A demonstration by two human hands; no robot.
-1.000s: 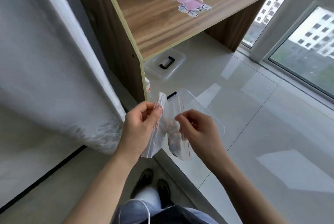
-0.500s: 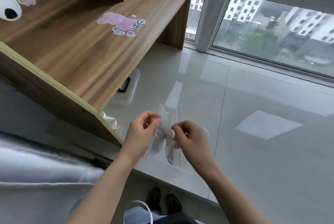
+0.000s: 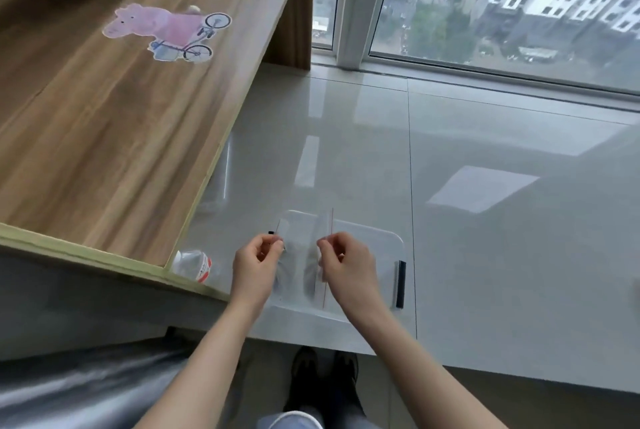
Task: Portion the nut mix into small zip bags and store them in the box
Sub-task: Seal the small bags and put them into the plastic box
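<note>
At lower centre, a clear zip bag (image 3: pixel 300 265) is pinched at its top edges between the left hand (image 3: pixel 254 264) and right hand (image 3: pixel 348 264), above a clear box (image 3: pixel 384 241) on the floor (image 3: pixel 485 255). A wooden shelf (image 3: pixel 121 116) is seen upper left.

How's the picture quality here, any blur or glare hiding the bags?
Head view: motion blur smears the zip bags between the left hand and right hand, so their contents are unreadable; window light glares in streaks on the glossy floor; wide-angle distortion bends the window frame.
</note>
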